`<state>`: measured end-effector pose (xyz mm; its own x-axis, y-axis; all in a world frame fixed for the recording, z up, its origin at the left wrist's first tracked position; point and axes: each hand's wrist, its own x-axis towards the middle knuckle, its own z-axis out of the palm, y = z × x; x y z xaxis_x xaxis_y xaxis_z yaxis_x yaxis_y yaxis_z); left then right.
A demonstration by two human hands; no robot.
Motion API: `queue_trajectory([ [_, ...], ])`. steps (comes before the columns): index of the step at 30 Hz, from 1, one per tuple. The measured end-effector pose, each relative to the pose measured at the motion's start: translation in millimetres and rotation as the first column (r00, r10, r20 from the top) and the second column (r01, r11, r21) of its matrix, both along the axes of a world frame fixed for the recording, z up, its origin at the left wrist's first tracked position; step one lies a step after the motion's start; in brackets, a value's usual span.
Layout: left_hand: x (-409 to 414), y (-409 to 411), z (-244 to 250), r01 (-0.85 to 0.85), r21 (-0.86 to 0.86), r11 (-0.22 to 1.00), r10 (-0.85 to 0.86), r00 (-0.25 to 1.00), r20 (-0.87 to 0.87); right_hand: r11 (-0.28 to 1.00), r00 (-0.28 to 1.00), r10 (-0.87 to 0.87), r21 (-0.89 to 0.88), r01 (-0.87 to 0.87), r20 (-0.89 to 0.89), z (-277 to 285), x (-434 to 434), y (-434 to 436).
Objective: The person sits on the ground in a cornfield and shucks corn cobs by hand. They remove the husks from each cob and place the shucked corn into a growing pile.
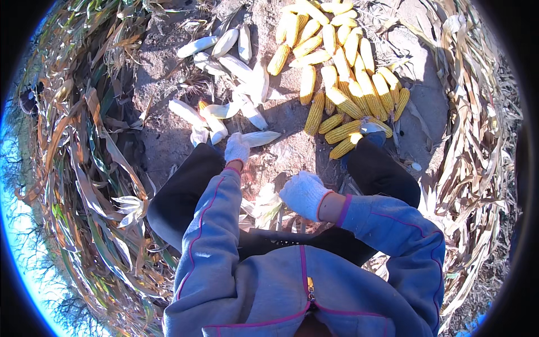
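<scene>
My left hand [237, 148], in a white knit glove, is closed around one end of a corn ear in pale husk [262, 138]. The ear's other end points right, over the ground. Nearer my body, my right hand [304, 196] wears a matching glove and looks curled; its fingertips are hidden, so whether it holds anything does not show. Loose pale husks [269, 200] lie beside and below it. Just past my left hand are several ears in husk [248, 109], one with yellow kernels showing [203, 104]. A pile of bare yellow corn ears [349, 92] spreads by my right foot.
Dry corn stalks and leaves are heaped along the left [97, 160] and right [471, 139]. My bent legs in dark trousers [185, 189] frame the bare soil [290, 156]. A peeled-back husk [130, 208] rests against the left heap.
</scene>
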<state>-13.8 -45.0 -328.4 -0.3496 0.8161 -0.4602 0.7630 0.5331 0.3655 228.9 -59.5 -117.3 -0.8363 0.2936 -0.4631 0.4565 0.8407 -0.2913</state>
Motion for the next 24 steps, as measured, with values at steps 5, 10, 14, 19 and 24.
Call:
queue_trajectory([
  [5,-37,27,-37,-0.447,0.184,0.875,0.47,0.876,-0.109,0.997,0.998,-0.037,0.06,0.041,-0.059,0,-11,2],
  [10,-65,48,-57,-0.496,0.049,0.867,0.498,0.862,-0.095,0.998,0.999,-0.019,-0.056,0.022,0.039,6,-20,11],
  [14,-86,57,-72,-0.46,-0.082,0.884,0.461,0.887,-0.011,0.999,0.998,-0.034,-0.025,0.033,-0.047,9,-21,15],
  [19,-97,53,-86,-0.462,-0.16,0.872,0.489,0.827,0.279,0.999,0.999,-0.031,-0.02,0.03,-0.026,5,-23,20],
  [24,-98,40,-100,-0.482,-0.421,0.768,0.396,-0.16,0.904,0.998,0.998,-0.055,-0.016,0.055,-0.012,2,-24,32],
])
